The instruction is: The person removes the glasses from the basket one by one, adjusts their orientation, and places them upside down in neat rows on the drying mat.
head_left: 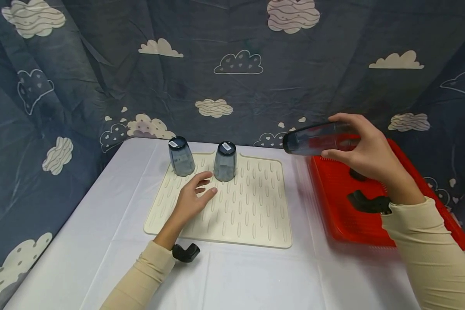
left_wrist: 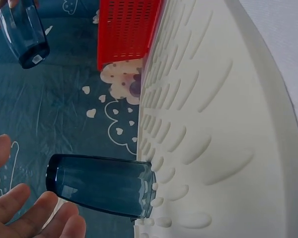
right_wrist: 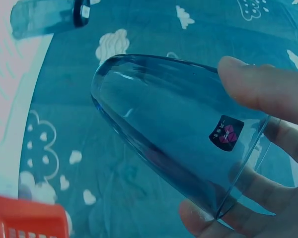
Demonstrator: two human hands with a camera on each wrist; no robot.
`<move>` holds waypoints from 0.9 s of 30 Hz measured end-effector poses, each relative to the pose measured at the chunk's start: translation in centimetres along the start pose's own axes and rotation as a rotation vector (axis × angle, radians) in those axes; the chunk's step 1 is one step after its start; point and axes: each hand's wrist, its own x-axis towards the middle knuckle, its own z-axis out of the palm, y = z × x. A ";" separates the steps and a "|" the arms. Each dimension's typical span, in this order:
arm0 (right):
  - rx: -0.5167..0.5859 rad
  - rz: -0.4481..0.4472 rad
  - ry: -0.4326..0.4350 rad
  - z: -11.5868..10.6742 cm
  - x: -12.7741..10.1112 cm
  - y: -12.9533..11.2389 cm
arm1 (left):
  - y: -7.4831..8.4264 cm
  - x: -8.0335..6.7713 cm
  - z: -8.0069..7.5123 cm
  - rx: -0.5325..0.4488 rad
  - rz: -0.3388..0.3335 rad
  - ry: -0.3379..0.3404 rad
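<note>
Blue glass point(right_wrist: 174, 134) gripped sideways in right hand point(head_left: 366, 150), rim hidden; left hand point(head_left: 191, 200) relaxed, empty.

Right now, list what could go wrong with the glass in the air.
The right hand holds the blue glass on its side above the red tray; it might slip. Brought to the mat, it could knock the two upturned glasses or the left hand.
</note>
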 end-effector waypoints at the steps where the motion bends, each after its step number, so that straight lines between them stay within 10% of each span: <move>1: 0.001 0.002 -0.005 0.3 0.0 -0.1 | -0.1 0.1 0.0 -0.008 -0.004 0.002; 27: 0.328 0.036 -0.095 7.3 -0.3 -2.1 | 0.4 0.8 0.1 -0.060 -0.008 -0.002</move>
